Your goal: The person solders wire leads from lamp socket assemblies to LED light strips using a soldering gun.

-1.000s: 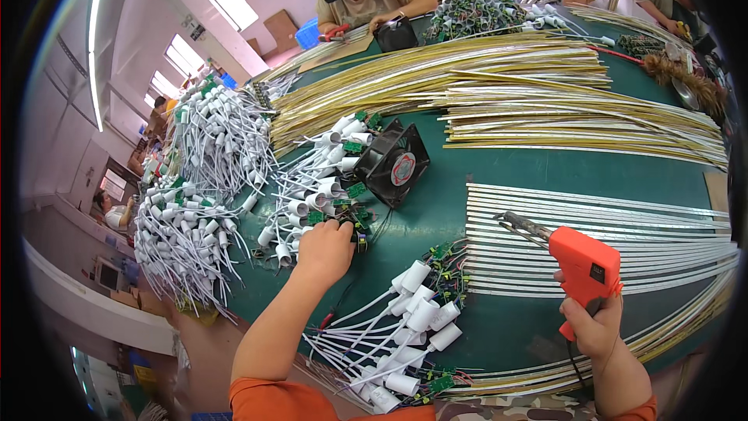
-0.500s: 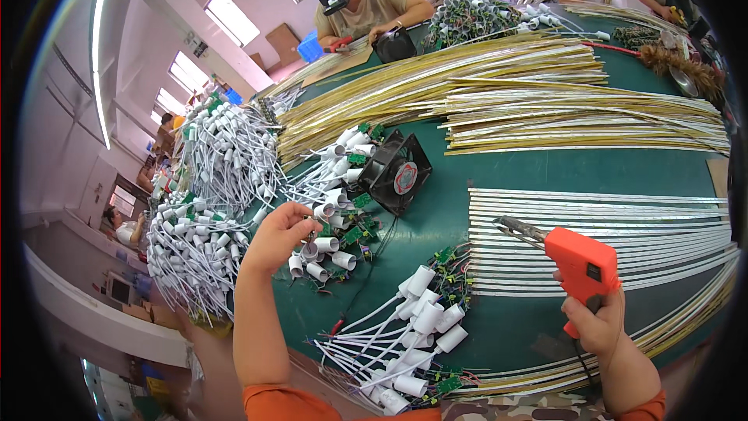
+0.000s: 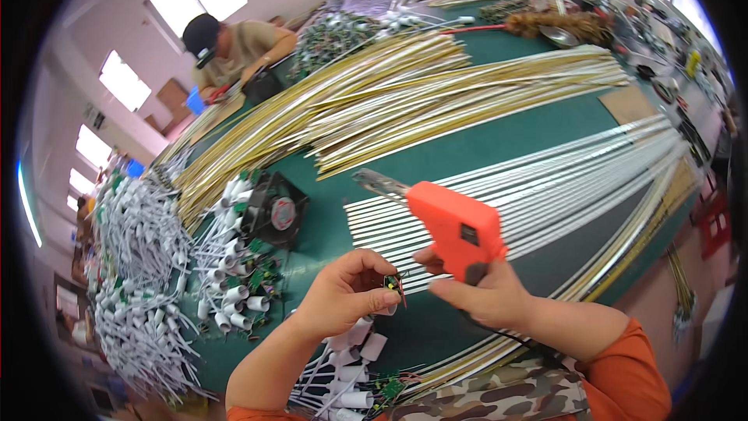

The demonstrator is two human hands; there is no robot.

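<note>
Between the thumb and fingers of my left hand [image 3: 339,296] is a small green circuit board [image 3: 393,284] with thin wires. Part of it is hidden by the fingers. My right hand [image 3: 495,296] grips a red-orange soldering gun [image 3: 458,222] by its handle, its dark metal tip pointing to the far left. The two hands are close together but apart, in front of a row of thin silvery strips [image 3: 499,187] laid side by side. Below my left hand lie white cylindrical lamp sockets [image 3: 353,374] with white leads and green boards.
A black square fan [image 3: 274,213] stands left of the strips, near more sockets [image 3: 234,294]. Large heaps of white wired parts [image 3: 140,226] fill the left. Yellow and silvery strip bundles [image 3: 374,101] lie across the back. A person in a dark cap [image 3: 234,51] works at the far left.
The view has turned to the right. My left hand has moved from the socket pile by the fan to the strips' left ends, holding a board. The soldering gun is closer to it.
</note>
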